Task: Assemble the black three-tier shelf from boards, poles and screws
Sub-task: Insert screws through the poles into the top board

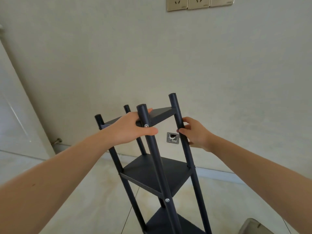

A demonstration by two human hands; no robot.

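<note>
Shelf (152,173) stands upright on the floor (94,191) close to the wall (152,56), with all 3 boards fixed between 4 poles, so the build looks finished or nearly so and the step in hand seems to be steadying or placing it. The left hand (130,128) lies over the top board (162,114), fingers fairly straight on its surface and thumb pressed against the near pole (152,149) just under a silver screw (146,126). The right hand (195,132) curls its fingers around the right pole (181,129) below the top board. To do this well, keep both holds high and even, lift rather than drag across the tiles, and rock it gently to check every joint. A second screw (167,200) shows at the middle board (157,173); any wobble means tightening those.
</note>
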